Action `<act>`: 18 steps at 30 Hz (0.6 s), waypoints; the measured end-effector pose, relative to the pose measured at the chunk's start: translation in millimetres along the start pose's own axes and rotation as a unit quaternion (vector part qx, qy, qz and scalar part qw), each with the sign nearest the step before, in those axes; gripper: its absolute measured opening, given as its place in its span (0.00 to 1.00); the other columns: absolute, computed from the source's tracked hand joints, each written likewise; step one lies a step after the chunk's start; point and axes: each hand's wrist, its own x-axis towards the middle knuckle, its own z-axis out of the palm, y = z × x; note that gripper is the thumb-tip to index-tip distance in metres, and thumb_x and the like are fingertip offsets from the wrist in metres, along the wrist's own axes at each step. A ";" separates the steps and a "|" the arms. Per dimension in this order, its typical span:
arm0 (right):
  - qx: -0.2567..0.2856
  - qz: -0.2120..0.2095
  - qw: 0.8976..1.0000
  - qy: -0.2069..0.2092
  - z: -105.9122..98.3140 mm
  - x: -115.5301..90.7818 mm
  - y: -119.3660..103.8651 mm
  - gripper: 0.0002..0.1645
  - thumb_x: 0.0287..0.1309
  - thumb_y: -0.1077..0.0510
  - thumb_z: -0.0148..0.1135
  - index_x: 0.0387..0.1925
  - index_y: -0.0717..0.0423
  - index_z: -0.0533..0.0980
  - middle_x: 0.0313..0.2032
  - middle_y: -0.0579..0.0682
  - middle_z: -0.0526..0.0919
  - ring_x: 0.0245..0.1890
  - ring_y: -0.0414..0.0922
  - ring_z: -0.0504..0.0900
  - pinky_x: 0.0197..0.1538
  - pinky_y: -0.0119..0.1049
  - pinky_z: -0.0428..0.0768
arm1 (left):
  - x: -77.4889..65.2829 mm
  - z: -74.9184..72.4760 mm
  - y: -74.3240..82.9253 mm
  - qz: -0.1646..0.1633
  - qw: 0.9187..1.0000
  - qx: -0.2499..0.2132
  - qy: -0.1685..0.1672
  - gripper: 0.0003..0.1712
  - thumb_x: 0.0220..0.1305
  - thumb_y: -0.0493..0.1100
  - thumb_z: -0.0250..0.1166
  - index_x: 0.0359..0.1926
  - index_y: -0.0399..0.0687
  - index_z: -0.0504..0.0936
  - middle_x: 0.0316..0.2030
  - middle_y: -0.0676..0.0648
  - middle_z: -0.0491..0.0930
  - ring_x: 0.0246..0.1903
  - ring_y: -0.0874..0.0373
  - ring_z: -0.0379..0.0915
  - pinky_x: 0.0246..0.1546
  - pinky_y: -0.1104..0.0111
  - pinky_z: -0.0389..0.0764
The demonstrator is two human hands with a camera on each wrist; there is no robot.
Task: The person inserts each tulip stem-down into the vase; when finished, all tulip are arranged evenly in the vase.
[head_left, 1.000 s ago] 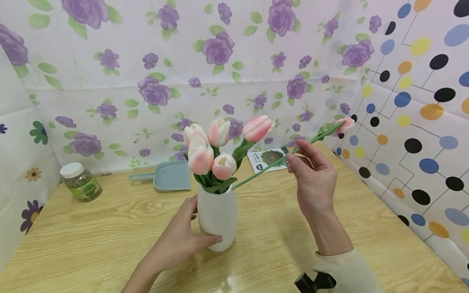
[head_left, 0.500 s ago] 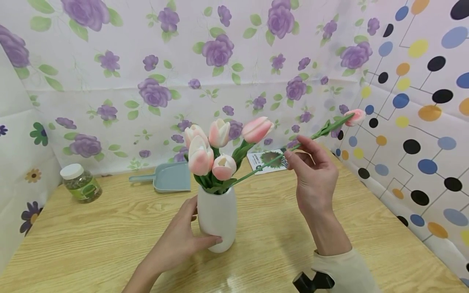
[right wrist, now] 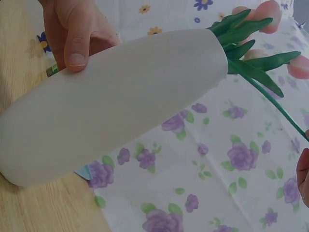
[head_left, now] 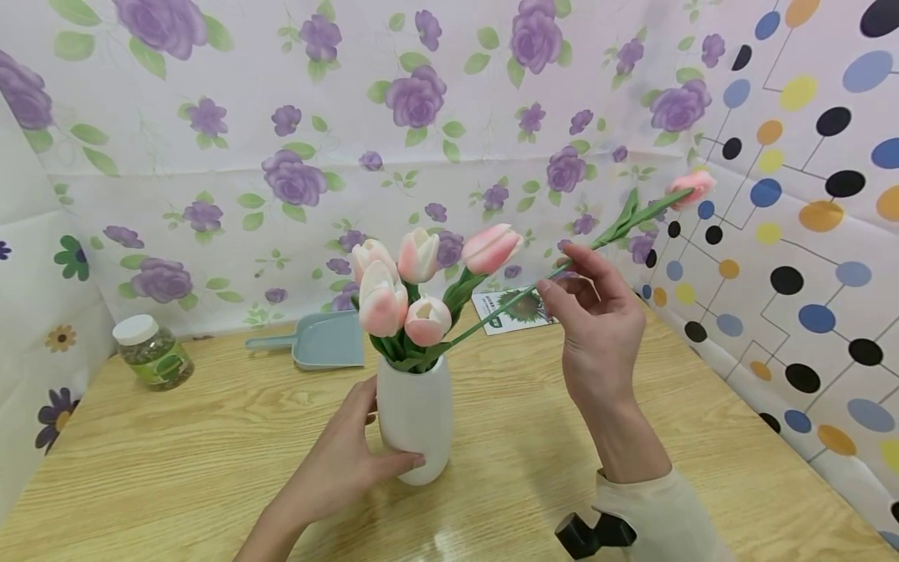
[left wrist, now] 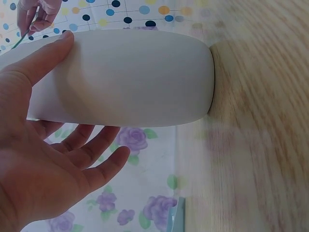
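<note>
A white vase stands upright on the wooden table, holding several pink-and-white tulips. My left hand grips the vase low on its left side; in the left wrist view the thumb lies on one side and the fingers on the other. With thumb and fingertips my right hand pinches the green stem of one more pink tulip, to the right of the vase. That stem slants down to the vase's mouth, and its lower end is hidden there. The right wrist view shows the stem at the rim.
A blue-grey dustpan lies behind the vase. At the back left is a jar with a white lid. A printed card with a green plant picture lies behind the stem. Patterned cloth hangs around the table.
The right hand has shifted slightly left along with the stem, and the held tulip's head has risen and moved right. The left hand and vase have stayed in place.
</note>
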 end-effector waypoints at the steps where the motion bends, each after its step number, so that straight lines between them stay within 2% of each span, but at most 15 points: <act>1: -0.002 -0.004 1.000 -0.004 1.3 0.2 -1.0 0.27 0.53 0.84 0.65 0.52 0.64 0.85 0.40 0.54 0.78 0.31 0.42 0.78 0.32 0.26 0.78 | 0.0 0.0 -0.1 0.000 1.000 -0.001 -0.001 0.60 0.50 0.55 0.86 0.79 0.59 0.61 0.73 0.49 0.66 0.69 0.49 0.68 0.69 0.40 0.70; 10: -0.045 -0.045 0.998 -0.026 14.1 -1.2 -7.6 0.27 0.51 0.82 0.67 0.51 0.62 0.85 0.41 0.49 0.82 0.33 0.41 0.77 0.35 0.25 0.79 | -0.9 0.2 -0.5 0.003 1.000 0.005 0.001 0.60 0.50 0.55 0.85 0.79 0.57 0.61 0.72 0.48 0.67 0.68 0.49 0.69 0.69 0.41 0.70; 18: -0.092 -0.120 0.986 -0.068 20.3 -6.3 -12.5 0.25 0.51 0.79 0.69 0.52 0.63 0.84 0.43 0.48 0.83 0.33 0.42 0.76 0.33 0.25 0.76 | -0.1 0.0 -0.3 -0.001 1.000 0.005 -0.003 0.60 0.51 0.55 0.85 0.79 0.57 0.61 0.73 0.47 0.66 0.69 0.47 0.68 0.69 0.39 0.70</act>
